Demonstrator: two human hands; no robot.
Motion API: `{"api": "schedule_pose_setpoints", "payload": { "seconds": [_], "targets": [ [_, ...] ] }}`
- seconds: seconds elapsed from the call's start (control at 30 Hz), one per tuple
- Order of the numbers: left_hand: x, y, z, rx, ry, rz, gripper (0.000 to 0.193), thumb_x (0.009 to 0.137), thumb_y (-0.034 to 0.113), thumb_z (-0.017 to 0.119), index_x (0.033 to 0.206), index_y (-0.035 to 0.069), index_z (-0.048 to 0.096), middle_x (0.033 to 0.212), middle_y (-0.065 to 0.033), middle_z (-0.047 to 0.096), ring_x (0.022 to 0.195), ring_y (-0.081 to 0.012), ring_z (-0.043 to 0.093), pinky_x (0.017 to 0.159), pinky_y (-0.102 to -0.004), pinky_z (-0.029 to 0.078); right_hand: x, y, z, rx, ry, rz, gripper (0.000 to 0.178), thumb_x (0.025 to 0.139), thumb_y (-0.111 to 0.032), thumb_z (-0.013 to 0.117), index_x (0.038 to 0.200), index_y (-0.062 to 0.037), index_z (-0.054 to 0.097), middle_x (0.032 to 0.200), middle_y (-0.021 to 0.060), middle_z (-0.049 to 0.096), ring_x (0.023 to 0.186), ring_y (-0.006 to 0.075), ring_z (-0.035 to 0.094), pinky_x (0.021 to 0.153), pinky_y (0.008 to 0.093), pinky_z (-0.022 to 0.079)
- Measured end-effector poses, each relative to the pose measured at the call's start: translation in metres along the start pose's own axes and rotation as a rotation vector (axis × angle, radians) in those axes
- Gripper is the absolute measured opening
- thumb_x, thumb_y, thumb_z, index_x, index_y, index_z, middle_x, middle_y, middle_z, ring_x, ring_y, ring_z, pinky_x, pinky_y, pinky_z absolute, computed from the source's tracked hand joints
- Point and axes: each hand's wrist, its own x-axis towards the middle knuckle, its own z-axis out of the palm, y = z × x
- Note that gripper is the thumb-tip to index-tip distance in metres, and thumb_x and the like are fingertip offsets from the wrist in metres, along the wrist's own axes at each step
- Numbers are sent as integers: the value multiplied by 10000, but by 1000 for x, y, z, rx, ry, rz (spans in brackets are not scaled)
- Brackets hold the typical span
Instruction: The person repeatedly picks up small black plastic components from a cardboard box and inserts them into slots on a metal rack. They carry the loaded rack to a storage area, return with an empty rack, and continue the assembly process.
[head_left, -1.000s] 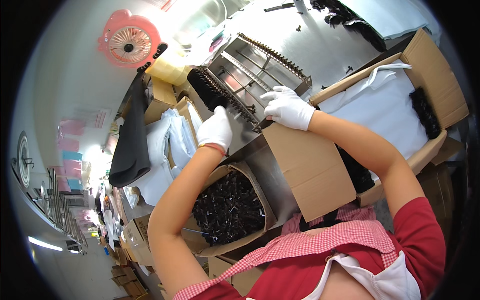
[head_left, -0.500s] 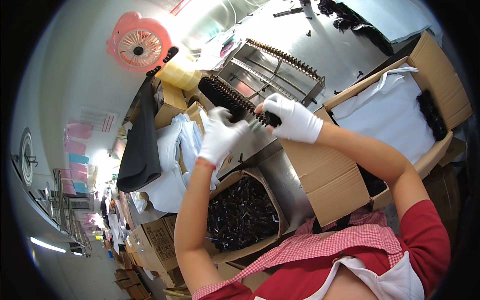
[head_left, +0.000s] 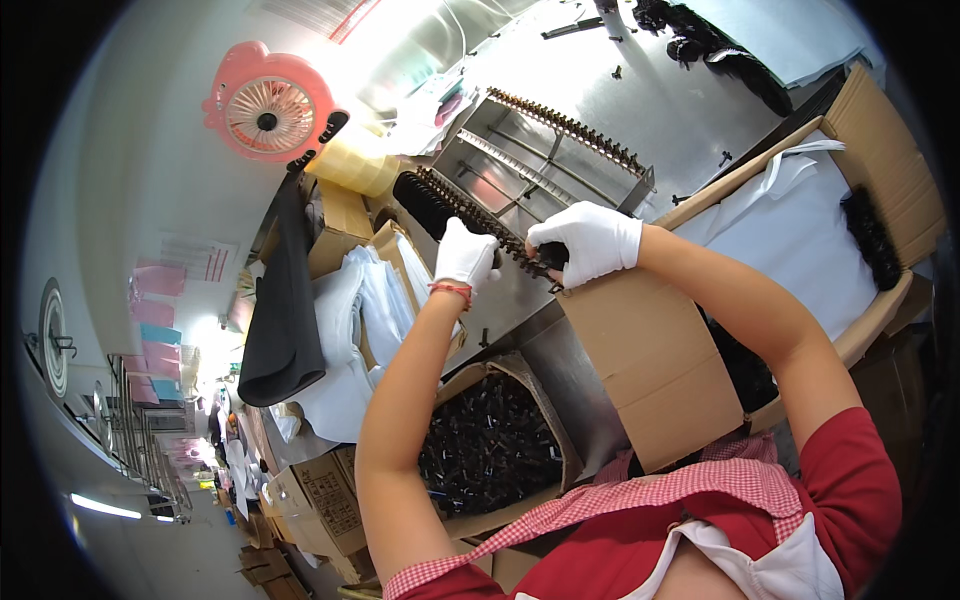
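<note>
A metal frame on the steel table carries rows of small brown pegs along its long sides. Black flat pieces hang in a tight row from its near rail. My left hand, in a white glove with bare fingertips, is closed at the middle of that rail; a bit of something dark shows at its fingers, too small to name. At the rail's right end, my gloved right hand is curled round a black bundle, its thumb and fingertips by the pegs.
Below my hands stands a carton of small shiny black parts. A carton lined with white sheets is at the right, its flap reaching toward me. White sheets and a pink fan are at the left.
My left hand has moved up and right to the rail, and its fingers have closed. My right hand has shifted slightly right and down along the rail, still holding the black bundle.
</note>
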Motion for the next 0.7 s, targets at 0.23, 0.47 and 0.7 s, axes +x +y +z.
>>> {"api": "schedule_pose_setpoints", "payload": {
  "seconds": [0.23, 0.47, 0.7],
  "targets": [
    [-26, -13, -43, 320, 98, 257, 231, 875, 157, 538, 1045, 4, 509, 854, -188, 633, 702, -345, 687, 653, -422, 574, 5, -14, 12, 132, 304, 115, 507, 719, -243, 823, 1151, -102, 596, 1209, 154, 638, 1099, 338, 625, 938, 397, 513],
    [-68, 11, -25, -781, -578, 173, 365, 1026, 212, 442, 1317, -2, 497, 1051, -106, 653, 920, -180, 660, 860, -324, 535, 17, -53, 6, 58, 191, 29, 667, 730, -239, 792, 1317, -91, 511, 1314, 175, 536, 1109, 365, 615, 949, 423, 520],
    [68, -68, -73, 564, 540, 407, 704, 758, 332, 824, 1225, -58, 471, 1051, -174, 641, 932, -247, 649, 895, -326, 519, 15, 11, -3, -150, 383, 66, 439, 729, -160, 718, 1137, -101, 568, 1066, 165, 616, 903, 366, 652, 812, 413, 556]
  ]
}}
